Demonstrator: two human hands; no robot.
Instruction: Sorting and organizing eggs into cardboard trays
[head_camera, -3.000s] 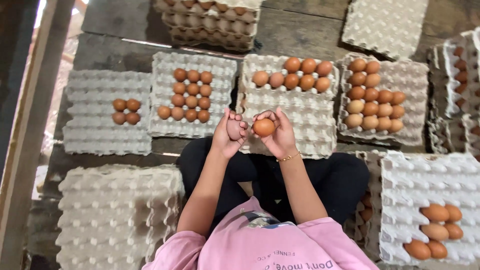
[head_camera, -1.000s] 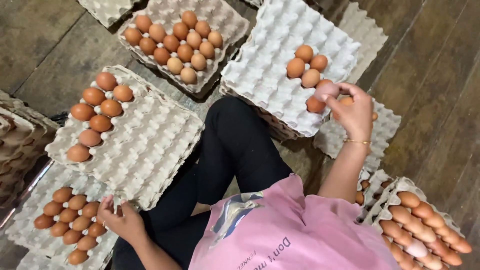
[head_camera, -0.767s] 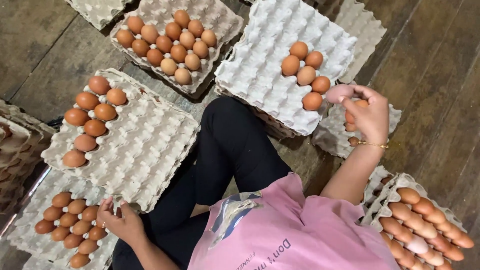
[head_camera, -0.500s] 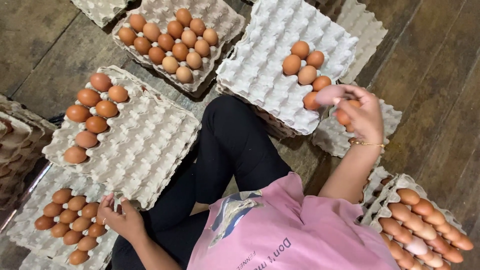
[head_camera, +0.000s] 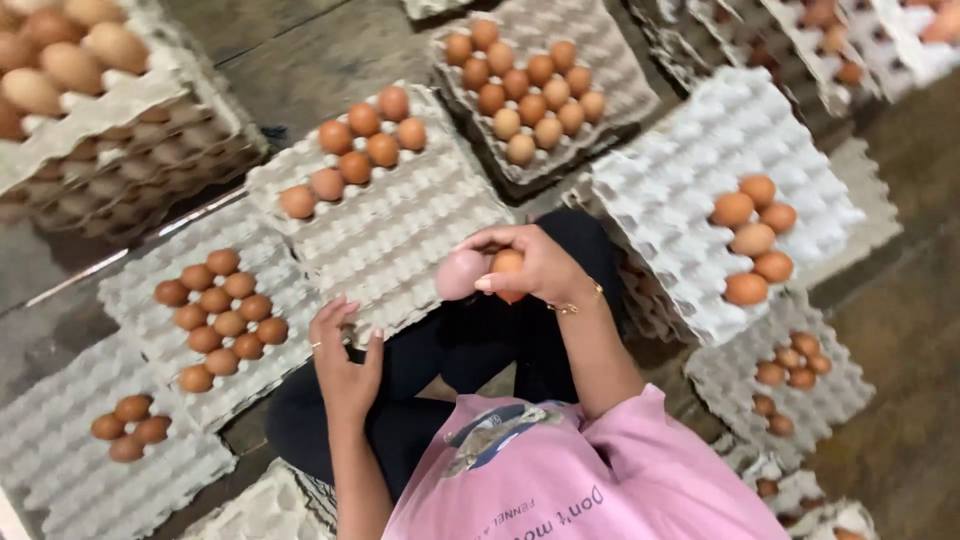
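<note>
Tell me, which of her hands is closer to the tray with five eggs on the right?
The right hand, holding two eggs, is nearer; it sits just left of the five-egg tray. The left hand is farther left, empty, above the person's knee.

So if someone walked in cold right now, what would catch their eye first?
Probably the right hand raised at the centre, holding a brown egg and a paler pinkish egg over the black-trousered lap. Next, the grey pulp egg trays fanned out all around, each partly filled with brown eggs, with a fuller stack at upper left. The left hand hangs open and empty just below.
</note>
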